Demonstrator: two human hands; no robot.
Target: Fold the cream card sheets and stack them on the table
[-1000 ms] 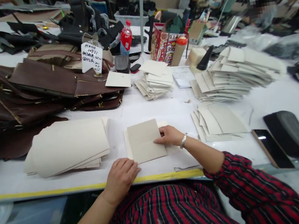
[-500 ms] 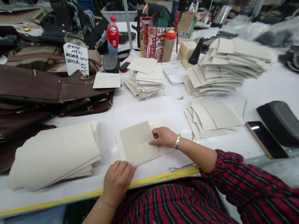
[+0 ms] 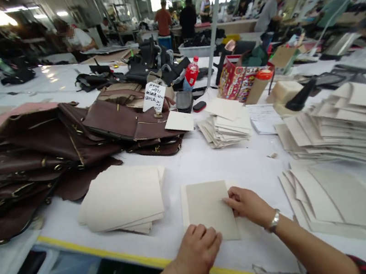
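A beige rectangular board piece (image 3: 206,198) lies flat on the white table, on top of a paler sheet whose left margin shows. My right hand (image 3: 247,203), with a silver bracelet at the wrist, pinches the right edge of the board between thumb and fingers. At the lower edge, my left hand (image 3: 201,250) presses with its fingers curled and close together; its thumb is hidden. To the left lies a stack of large cream pieces (image 3: 126,197). Curved beige pieces (image 3: 345,194) are fanned out to the right.
Brown leather bags (image 3: 48,144) are heaped at the left. Farther back are a pile of small beige pieces (image 3: 224,123), a red-labelled bottle (image 3: 191,74), a notepad (image 3: 265,118) and a large beige stack (image 3: 341,126). A yellow strip (image 3: 118,253) runs along the table's front edge.
My view has swung up and to the left, so the table contents sit farther right and lower. The board, tilted earlier, now lies straighter over the paler sheet. Both hands stay at it.
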